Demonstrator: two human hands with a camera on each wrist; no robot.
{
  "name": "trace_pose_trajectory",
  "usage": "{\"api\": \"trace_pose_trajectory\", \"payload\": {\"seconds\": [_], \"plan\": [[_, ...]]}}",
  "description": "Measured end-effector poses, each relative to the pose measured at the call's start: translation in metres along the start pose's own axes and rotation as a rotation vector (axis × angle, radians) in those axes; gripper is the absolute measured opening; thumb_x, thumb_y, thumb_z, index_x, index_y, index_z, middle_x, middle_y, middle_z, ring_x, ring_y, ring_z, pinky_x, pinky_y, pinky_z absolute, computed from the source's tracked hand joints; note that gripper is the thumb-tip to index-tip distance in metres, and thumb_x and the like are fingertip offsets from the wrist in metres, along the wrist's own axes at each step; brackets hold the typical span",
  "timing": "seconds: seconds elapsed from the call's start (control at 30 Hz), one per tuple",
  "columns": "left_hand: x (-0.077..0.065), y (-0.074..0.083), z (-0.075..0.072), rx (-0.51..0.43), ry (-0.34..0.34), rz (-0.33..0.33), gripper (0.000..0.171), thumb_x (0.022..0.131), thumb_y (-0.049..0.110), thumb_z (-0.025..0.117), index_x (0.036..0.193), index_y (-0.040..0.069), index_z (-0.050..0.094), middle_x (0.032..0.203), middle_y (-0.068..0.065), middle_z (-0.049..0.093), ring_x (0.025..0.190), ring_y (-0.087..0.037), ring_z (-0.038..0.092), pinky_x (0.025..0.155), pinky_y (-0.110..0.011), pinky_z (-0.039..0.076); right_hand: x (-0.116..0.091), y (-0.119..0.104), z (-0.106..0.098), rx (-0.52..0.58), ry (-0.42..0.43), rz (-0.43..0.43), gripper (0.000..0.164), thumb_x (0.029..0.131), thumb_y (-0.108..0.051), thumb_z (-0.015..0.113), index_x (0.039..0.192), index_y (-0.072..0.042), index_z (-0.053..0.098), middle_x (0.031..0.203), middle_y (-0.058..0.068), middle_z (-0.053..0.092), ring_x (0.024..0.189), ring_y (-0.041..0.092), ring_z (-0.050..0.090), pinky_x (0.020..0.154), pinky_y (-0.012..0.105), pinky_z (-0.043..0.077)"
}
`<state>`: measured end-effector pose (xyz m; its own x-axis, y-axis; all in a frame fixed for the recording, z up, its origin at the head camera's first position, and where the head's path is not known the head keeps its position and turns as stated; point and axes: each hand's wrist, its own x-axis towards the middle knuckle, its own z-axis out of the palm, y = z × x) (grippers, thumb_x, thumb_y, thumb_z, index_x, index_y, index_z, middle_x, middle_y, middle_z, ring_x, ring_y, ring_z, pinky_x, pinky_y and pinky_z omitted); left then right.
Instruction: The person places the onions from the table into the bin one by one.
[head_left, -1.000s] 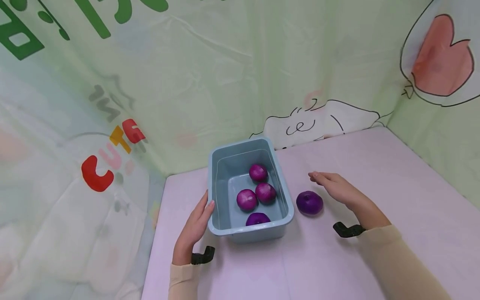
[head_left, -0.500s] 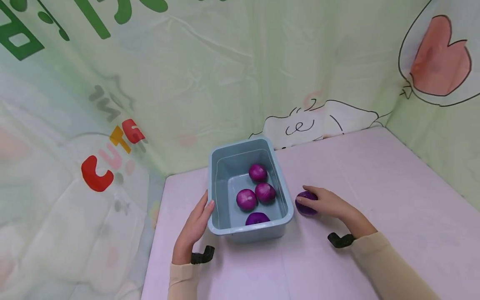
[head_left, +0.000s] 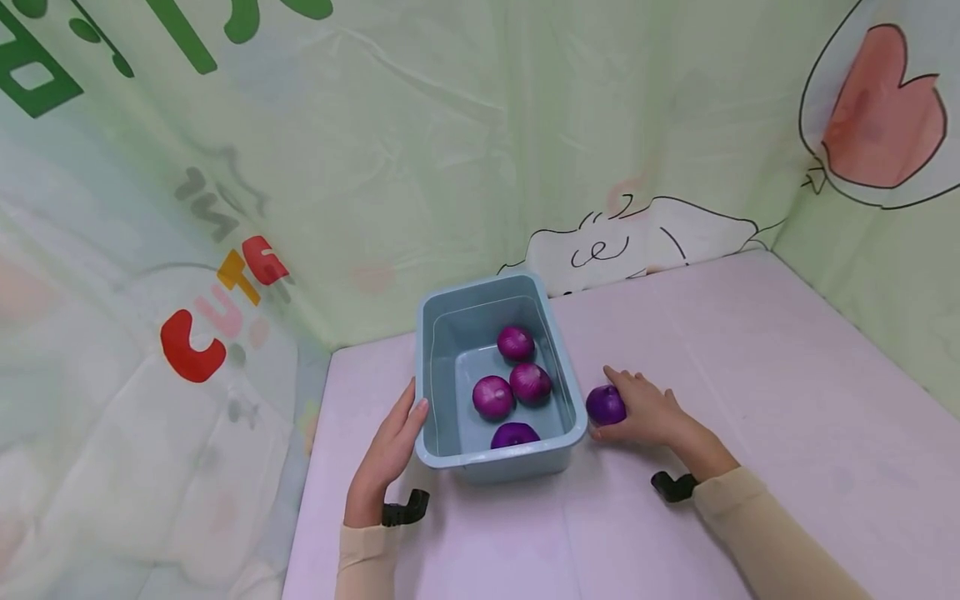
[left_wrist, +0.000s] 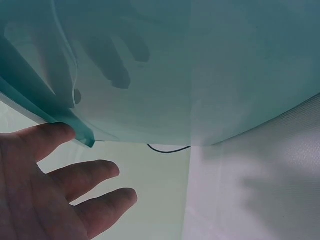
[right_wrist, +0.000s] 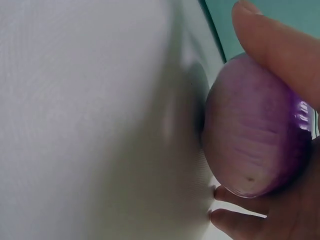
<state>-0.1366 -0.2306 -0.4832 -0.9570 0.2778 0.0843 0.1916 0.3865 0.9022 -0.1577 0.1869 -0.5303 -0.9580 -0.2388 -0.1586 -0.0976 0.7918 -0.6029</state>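
My right hand (head_left: 648, 411) curls round a red onion (head_left: 605, 405) just right of the blue plastic box (head_left: 450, 462). In the right wrist view, the onion (right_wrist: 255, 130) lies between the thumb and the fingers, close to the table surface. My left hand (head_left: 388, 446) rests its fairly straight fingers against the box's left side. The left wrist view has this hand (left_wrist: 55, 180) with its fingers spread by the box rim. Inside the box lie several purple onions (head_left: 493, 397); the one nearest the front wall (head_left: 514, 435) is partly hidden by the rim.
A pale pink table surface (head_left: 750, 358) extends to the right and in front of the box. Behind and to the left hangs a printed, light green curtain (head_left: 405, 167), its lower edge meeting the table's back.
My right hand has come down from behind the loose onion and taken hold of it, turning it and shifting it slightly left. The left hand and the box stay put.
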Motion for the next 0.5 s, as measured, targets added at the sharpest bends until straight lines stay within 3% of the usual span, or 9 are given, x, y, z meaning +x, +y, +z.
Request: {"api": "trace_pose_trajectory", "payload": {"seconds": [0.27,0.4,0.5], "plan": [[-0.0011,0.0003,-0.0009,-0.001,0.005,-0.010,0.060,0.111,0.046,0.044,0.167,0.034,0.023,0.166,0.008,0.031,0.147,-0.026,0.037,0.109,-0.066,0.036,0.0030,-0.0009,0.0047,-0.010,0.057,-0.018,0.109,0.073,-0.048,0.093,0.154,0.003,0.040,0.150,0.039,0.041,0.142,0.061,0.025,0.103,0.086,0.011],[0.0001,-0.0023,-0.0008,-0.006,0.003,0.006,0.059,0.112,0.043,0.043,0.166,0.033,0.024,0.165,0.006,0.032,0.145,-0.028,0.039,0.108,-0.067,0.036,0.0042,0.0005,0.0077,0.003,0.088,-0.021,0.098,0.077,-0.047,0.090,0.146,0.005,0.046,0.143,0.035,0.050,0.138,0.058,0.035,0.102,0.086,0.014],[0.0004,-0.0032,-0.0004,-0.002,0.001,0.008,0.058,0.112,0.043,0.043,0.166,0.034,0.024,0.165,0.006,0.034,0.144,-0.027,0.041,0.107,-0.066,0.037,0.0046,0.0011,0.0079,0.032,0.090,-0.004,0.098,0.078,-0.050,0.089,0.146,0.007,0.045,0.139,0.034,0.052,0.133,0.056,0.042,0.102,0.085,0.017]]}}
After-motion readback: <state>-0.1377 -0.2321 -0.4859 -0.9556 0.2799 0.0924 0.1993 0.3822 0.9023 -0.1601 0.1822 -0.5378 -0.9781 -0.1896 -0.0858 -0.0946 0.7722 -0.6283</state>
